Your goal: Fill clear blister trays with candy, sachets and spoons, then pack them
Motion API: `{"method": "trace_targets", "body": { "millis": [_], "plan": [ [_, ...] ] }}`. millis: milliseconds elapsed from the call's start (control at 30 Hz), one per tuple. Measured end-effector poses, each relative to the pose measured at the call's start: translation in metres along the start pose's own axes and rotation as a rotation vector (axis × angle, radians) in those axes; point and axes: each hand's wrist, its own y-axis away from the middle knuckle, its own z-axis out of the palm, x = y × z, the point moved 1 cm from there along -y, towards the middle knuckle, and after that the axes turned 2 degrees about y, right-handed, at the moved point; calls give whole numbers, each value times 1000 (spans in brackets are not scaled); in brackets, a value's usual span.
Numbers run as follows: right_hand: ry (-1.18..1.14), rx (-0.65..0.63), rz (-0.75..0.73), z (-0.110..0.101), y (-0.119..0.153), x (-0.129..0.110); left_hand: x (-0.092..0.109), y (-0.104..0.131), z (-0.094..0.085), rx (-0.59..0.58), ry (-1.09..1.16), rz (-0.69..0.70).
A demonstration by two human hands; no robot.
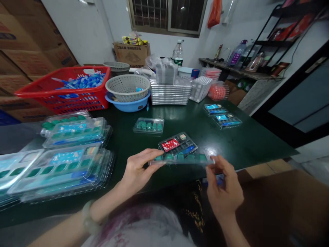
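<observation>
My left hand (140, 168) pinches the left end of a clear plastic tray (185, 158) holding several green pieces. At its right end, the fingers of my right hand (224, 187) are closed on the edge. The tray is tilted so that I see it nearly side-on, just above the table's front edge. Directly behind it lies another clear compartment tray (191, 142) with a red patterned card (170, 145) and a blue item (187, 150) inside. Farther back a small clear tray with green pieces (149, 126) rests flat on the table.
Stacked clear packs (69, 164) with blue cards and green pieces cover the table's left side. Behind them stand a red basket (84, 96) of blue items, a grey colander (125, 87) in a blue basin (128, 105), and stacked trays (169, 94). Two packs (227, 120) lie at right.
</observation>
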Motion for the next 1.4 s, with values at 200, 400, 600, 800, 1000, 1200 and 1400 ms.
{"method": "trace_targets", "body": {
  "millis": [200,400,600,800,1000,1200,1400],
  "plan": [
    [-89,-114,101,20,-26,21,-6,-20,15,-67,290,-341],
    [-95,-162,154,36,-37,35,-25,-28,25,-128,438,-474],
    [-144,-196,226,38,-34,39,-34,-39,27,-19,540,-511],
    [-349,-255,355,39,0,12,-32,-78,22,110,662,-368],
    [-463,-243,436,31,0,-2,-22,-122,13,-125,543,-208],
    [-503,-355,392,24,-28,-7,-18,-131,20,-299,557,-126],
    [-223,-84,65,39,-37,-24,-28,-110,26,19,745,-294]
  ]
}}
